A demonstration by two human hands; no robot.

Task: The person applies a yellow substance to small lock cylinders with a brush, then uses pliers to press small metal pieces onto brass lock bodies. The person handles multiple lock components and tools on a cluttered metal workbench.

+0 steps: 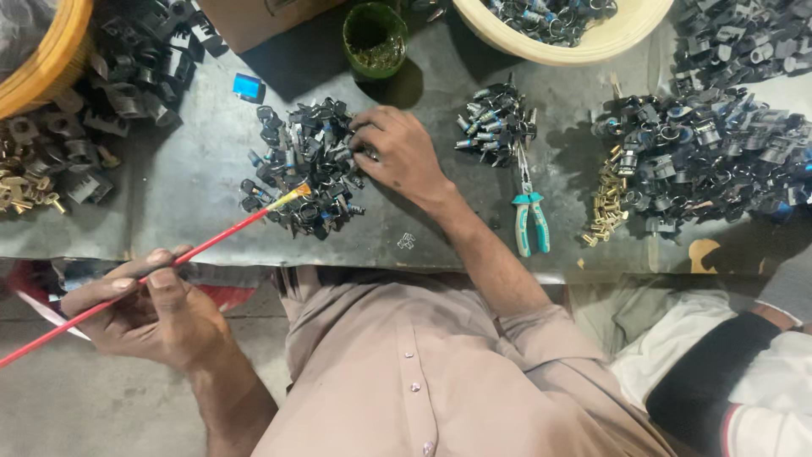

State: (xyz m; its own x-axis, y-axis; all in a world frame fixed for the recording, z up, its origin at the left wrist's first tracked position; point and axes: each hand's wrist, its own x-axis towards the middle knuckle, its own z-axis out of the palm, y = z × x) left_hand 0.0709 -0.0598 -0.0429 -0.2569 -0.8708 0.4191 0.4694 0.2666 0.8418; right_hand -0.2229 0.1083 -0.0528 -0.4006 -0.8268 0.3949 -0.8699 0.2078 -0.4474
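Brushwork goes cleanest with the left hand (156, 309) pinching the red paintbrush (152, 271) low, bristles on the pile of small black parts (300, 169) mid-table, while the right hand (397, 156), fingers curled, steadies one piece at its edge

thin long-handled paintbrush (169, 265): bright red stick, yellowish bristle tip
pile of small metal lock parts (304, 167): mostly black, a few blue bits mixed in
round paint pot (374, 38): green, kinda grimy
small pliers (530, 218): teal grips with silver jaws
worn metal tabletop (186, 173): dull grey, scuffed up
round plastic tub (584, 44): cream
heap of little pins (607, 199): brassy gold
buttoned shirt (397, 364): plain beige
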